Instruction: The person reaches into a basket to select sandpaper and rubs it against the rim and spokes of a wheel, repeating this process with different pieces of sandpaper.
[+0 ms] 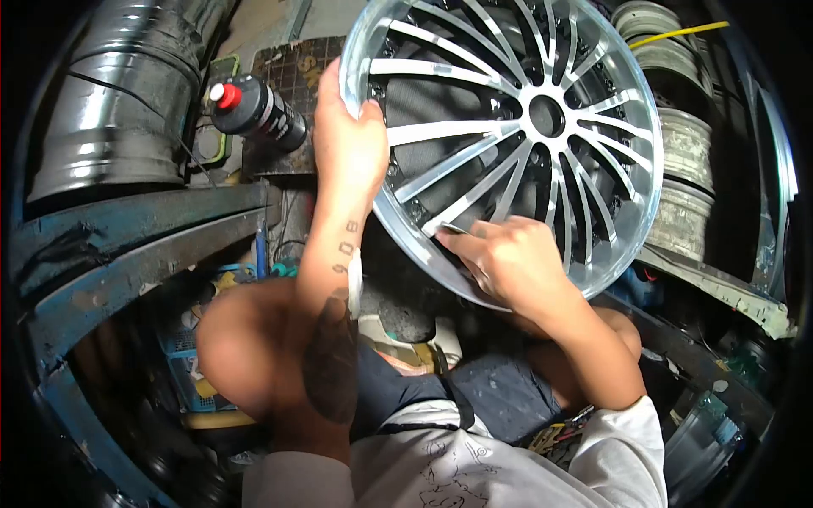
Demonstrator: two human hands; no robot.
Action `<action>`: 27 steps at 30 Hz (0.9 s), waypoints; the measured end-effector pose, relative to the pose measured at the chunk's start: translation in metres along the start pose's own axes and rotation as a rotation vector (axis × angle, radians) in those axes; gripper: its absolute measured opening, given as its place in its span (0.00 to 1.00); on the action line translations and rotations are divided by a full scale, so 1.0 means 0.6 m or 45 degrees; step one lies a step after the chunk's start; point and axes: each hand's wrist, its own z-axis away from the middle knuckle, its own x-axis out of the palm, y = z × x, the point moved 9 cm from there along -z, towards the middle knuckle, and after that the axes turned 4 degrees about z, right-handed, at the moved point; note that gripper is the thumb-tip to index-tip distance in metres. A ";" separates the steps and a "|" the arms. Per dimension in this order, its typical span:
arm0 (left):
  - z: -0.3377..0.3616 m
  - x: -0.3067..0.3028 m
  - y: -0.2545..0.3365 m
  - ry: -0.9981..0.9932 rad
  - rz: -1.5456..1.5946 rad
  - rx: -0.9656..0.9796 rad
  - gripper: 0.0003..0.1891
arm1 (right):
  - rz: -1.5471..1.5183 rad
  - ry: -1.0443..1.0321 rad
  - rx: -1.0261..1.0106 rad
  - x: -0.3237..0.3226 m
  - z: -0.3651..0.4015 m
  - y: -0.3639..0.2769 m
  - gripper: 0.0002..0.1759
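Observation:
A multi-spoke alloy wheel (546, 117), silver with dark recesses between its spokes, stands tilted in front of me. My left hand (350, 140) grips its rim at the left edge, thumb on the inner side. Against the lower-left end of a spoke, my right hand (508, 258) is closed, its fingertips pinching a small thin piece too hidden to name. Part of the wheel's lower rim is covered by that hand and forearm.
A dark bottle with a red cap (254, 110) stands left of the wheel. Stacked metal rims (684, 144) line the right side, with more shiny rims (118, 102) at upper left. A blue metal frame (144, 220) runs along the left.

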 end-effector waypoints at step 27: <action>0.003 0.000 -0.005 0.037 -0.020 0.024 0.31 | 0.079 0.240 0.176 -0.019 -0.066 -0.028 0.18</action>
